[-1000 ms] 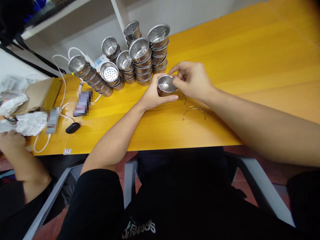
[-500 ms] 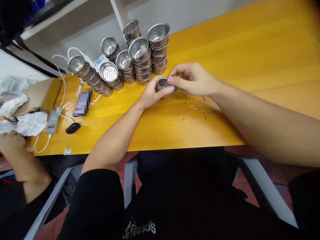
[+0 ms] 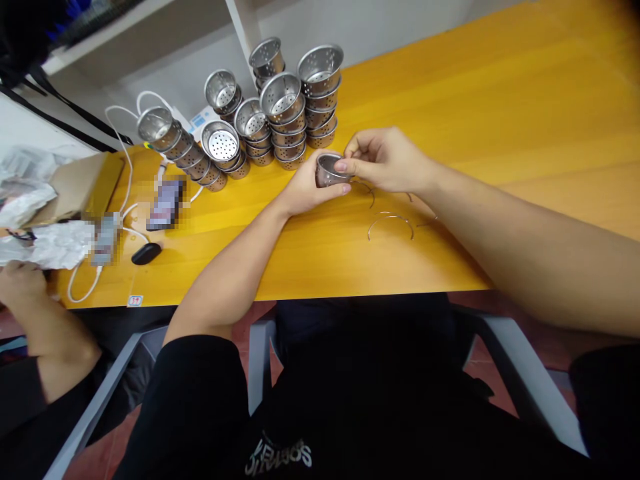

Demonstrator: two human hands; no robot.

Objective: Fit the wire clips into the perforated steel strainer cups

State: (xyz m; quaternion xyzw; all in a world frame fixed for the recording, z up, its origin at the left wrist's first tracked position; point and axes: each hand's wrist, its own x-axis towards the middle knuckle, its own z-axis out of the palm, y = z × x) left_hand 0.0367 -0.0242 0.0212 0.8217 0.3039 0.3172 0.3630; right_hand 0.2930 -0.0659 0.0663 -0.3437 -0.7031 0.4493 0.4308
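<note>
My left hand [image 3: 309,187] is wrapped round a small perforated metal strainer cup [image 3: 327,171], its thumb low along the near side. The cup's open top faces up and tilts a little towards me. At the cup's right rim, my right hand [image 3: 375,160] is in a pinch, thumb tip over the rim and fingers curled behind. Whatever lies between those fingertips is hidden. Several thin curved wires [image 3: 391,215] lie on the table just below and right of the hands, some partly covered by my right forearm.
Stacks of similar strainer cups [image 3: 283,100] stand behind my hands, with a leaning stack [image 3: 187,152] at their left. Farther left lie a blurred-out phone [image 3: 166,203], white cables and a black oval object [image 3: 146,253]. Another person's hand [image 3: 23,283] rests by plastic bags [image 3: 63,245].
The cup has tipped slightly so more of its near side shows, and my left thumb has slid lower on it. My right hand keeps its pinch at the rim.
</note>
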